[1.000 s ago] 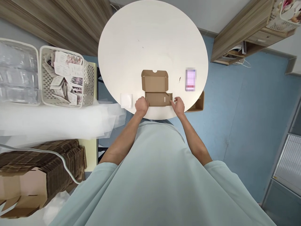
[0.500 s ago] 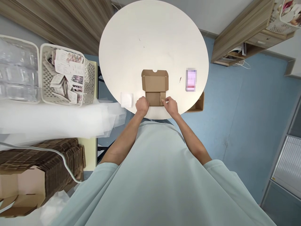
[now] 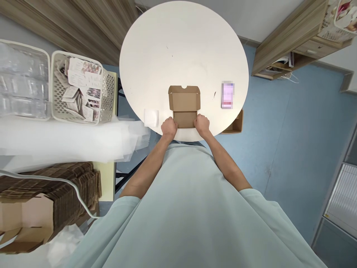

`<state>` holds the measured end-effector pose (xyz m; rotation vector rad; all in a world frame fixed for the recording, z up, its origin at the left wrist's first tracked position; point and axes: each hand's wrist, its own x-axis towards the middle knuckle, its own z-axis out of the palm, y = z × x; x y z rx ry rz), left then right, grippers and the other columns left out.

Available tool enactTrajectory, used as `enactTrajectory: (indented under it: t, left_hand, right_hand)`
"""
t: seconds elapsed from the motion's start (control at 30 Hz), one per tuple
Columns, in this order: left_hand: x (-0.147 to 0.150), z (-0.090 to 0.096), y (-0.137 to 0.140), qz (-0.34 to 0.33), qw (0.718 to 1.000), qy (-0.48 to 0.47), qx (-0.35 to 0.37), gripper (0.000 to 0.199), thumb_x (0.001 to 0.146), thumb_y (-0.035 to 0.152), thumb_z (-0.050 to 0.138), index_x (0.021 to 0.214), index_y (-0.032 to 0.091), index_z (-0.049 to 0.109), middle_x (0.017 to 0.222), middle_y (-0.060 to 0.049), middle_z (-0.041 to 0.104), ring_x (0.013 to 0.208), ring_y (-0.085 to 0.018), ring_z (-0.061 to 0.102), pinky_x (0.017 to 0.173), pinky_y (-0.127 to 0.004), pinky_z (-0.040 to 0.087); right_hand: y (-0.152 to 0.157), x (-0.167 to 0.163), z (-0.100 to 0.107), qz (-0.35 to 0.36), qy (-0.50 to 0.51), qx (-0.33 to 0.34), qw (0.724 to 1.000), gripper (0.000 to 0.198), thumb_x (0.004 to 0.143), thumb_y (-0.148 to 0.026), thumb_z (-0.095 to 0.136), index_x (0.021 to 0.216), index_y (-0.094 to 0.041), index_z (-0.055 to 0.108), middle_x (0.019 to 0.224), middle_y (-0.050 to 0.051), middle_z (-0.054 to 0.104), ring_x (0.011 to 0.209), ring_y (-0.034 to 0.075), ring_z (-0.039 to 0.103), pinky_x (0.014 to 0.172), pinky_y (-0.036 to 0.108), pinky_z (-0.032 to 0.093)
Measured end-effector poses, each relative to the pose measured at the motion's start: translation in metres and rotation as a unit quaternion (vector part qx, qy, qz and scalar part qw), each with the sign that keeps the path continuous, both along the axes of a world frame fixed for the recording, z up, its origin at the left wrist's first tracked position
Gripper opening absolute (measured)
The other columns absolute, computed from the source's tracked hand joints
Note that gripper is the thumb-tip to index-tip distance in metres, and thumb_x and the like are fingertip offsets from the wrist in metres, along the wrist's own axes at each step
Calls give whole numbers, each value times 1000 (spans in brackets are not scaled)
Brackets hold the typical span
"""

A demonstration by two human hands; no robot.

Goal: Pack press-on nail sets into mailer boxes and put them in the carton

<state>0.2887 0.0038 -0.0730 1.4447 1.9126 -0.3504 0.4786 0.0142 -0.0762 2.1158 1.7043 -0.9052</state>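
head: box (image 3: 185,103) between both hands (image 3: 169,127) (image 3: 202,124)

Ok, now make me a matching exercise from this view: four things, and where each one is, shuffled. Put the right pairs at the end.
Things
1. Brown box
2. White square item
3. Blurred pink-lilac item
4. Perforated basket

Places
A. Near the right edge of the round table
B. Off the table, to the left, with printed cards inside
C. On the table, just left of the left hand
D. Lid open, between the left hand and the right hand

Right pairs: 1-D, 2-C, 3-A, 4-B
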Motion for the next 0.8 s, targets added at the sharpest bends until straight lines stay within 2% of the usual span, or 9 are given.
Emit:
enactTrajectory:
  t: [0.13,0.27,0.33,0.43,0.57,0.67,0.8]
  left_hand:
    - [-3,0,-6,26,999,-19,6,25,108,29,53,123,19,70,127,-23,78,123,-42,73,97,-48,56]
    - [-26,-4,-15,91,991,-71,65,27,111,47,56,119,24,68,127,-16,80,120,-37,74,105,-48,56]
    - [-50,-8,-15,132,981,-65,128,22,111,40,56,121,23,67,133,-15,78,123,-34,72,115,-48,54]
    - [-89,-18,-8,178,964,-22,198,23,101,25,67,124,22,64,142,-18,71,142,-35,63,129,-51,45]
    - [-122,-29,6,248,958,7,145,39,88,28,86,114,23,57,132,-16,71,136,-36,65,127,-52,47]
    - [-122,-33,9,262,957,13,125,47,83,29,93,107,25,53,125,-13,71,133,-37,66,124,-53,48]
    - [-112,-30,6,252,955,16,158,49,80,26,94,101,26,49,131,-14,68,135,-35,63,124,-52,48]
  right_hand:
    - [0,1,0,5,2,6,1000,34,109,-9,43,126,-13,73,126,26,81,116,39,80,98,49,64]
    - [-2,12,11,1,12,10,1000,31,118,-34,51,128,-13,73,129,27,80,122,42,78,102,52,62]
    - [-5,20,20,-12,23,17,1000,40,119,-46,51,129,-14,73,126,26,81,122,43,78,102,53,62]
    - [-11,33,33,-36,40,27,998,41,119,-48,51,131,-16,73,122,21,84,120,42,79,101,51,62]
    - [-20,43,45,-57,52,20,997,39,118,-46,55,136,-17,74,120,16,87,120,38,79,98,46,61]
    - [-24,46,50,-70,59,13,996,39,118,-45,57,137,-16,74,118,14,88,118,36,80,96,44,60]
    - [-30,43,54,-81,71,8,994,37,119,-45,57,137,-18,73,117,13,88,117,35,81,95,43,59]
